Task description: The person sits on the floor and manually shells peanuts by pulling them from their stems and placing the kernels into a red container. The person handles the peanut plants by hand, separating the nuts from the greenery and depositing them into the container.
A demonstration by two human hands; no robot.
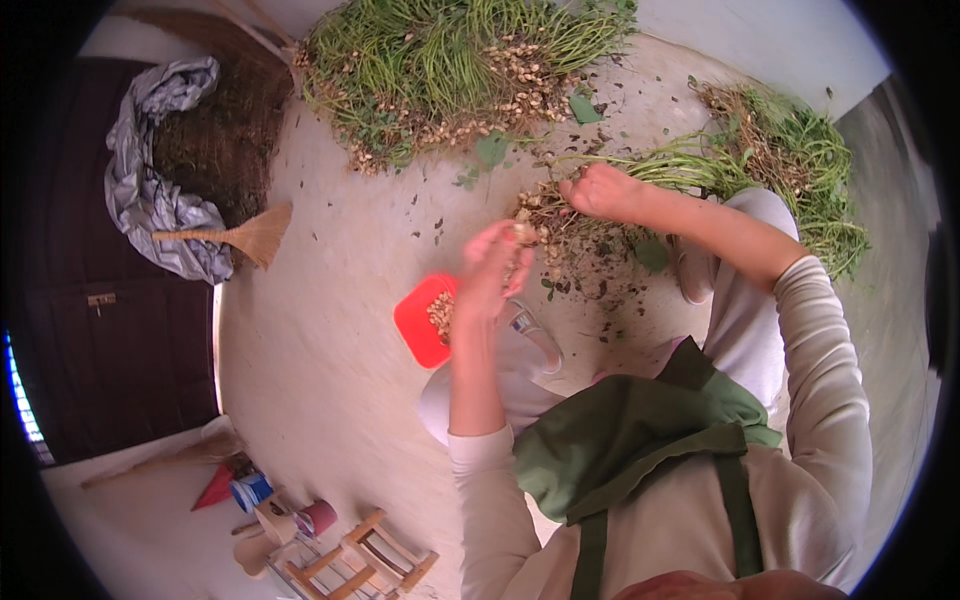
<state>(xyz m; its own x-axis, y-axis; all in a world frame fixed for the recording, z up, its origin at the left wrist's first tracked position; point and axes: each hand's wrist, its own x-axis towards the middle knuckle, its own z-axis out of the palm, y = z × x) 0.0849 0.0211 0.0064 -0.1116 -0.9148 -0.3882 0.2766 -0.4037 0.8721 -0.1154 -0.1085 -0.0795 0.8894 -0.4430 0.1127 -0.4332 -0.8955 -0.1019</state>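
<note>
My right hand (604, 193) is closed around the stems of uprooted peanut plants (675, 165), just above their roots and pods. Fingers of my left hand (499, 259), blurred, are curled on some peanut pods (525, 234) beside the root end of that bunch. Partly under my left forearm, a red plastic container (420, 319) on the floor holds loose peanuts (441, 315). A large heap of peanut plants (442, 75) with pods lies beyond my hands.
A smaller pile of peanut plants (795, 165) lies at right. Soil and leaves litter the floor (337, 337) near my feet. A straw hand broom (259, 234) rests by a crumpled silver tarp (180, 217) at left. Lower left are a wooden stool (367, 555) and a pink bucket (316, 518).
</note>
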